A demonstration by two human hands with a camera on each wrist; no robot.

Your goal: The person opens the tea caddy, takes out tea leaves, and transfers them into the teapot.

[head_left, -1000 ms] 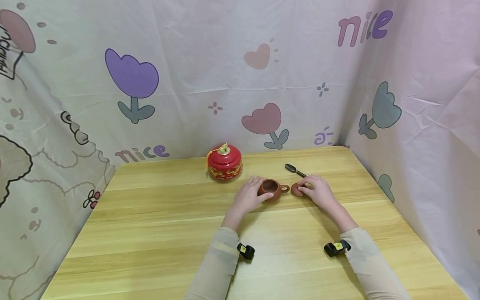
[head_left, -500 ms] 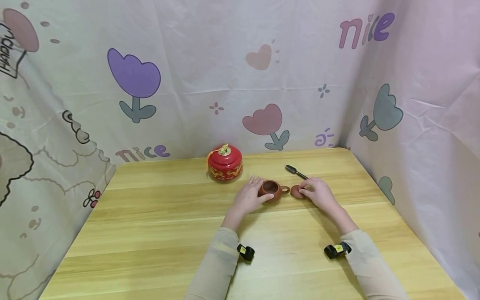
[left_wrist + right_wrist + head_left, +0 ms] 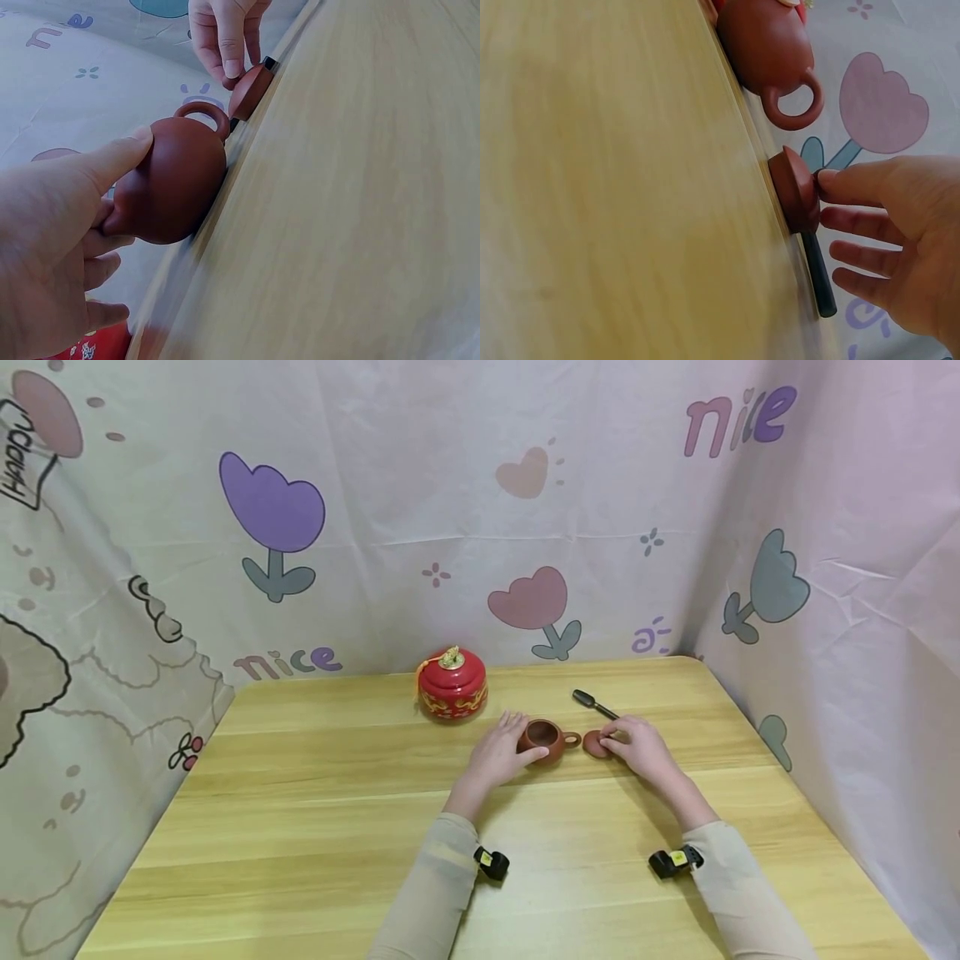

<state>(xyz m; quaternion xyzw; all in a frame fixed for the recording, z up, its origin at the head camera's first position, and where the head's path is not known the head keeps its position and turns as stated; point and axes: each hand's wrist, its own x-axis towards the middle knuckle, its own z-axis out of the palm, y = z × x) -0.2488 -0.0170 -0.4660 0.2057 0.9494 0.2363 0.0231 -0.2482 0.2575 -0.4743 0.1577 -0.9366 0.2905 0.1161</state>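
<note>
A brown clay teapot [image 3: 552, 752] stands uncovered on the table, its loop handle to the right. My left hand [image 3: 497, 753] grips it from the spout side; in the left wrist view the thumb lies on the body and the fingers curl around the spout [image 3: 120, 225]. To the right of the handle is the teapot lid [image 3: 595, 744], low over the table and slightly tilted in the right wrist view. The thumb and a finger of my right hand [image 3: 641, 747] pinch its knob [image 3: 821, 178]. Whether the lid touches the table is unclear.
A dark tea scoop [image 3: 594, 702] lies behind the lid, its handle end partly hidden by the right hand. At the back left stands a red lidded jar [image 3: 452, 685] with gold patterns and a tassel. A printed cloth [image 3: 390, 510] hangs behind the wooden table [image 3: 300, 827].
Both hands keep their hold on teapot and lid. Over the second the lid has turned or settled slightly under the right hand. The head view has shifted a little.
</note>
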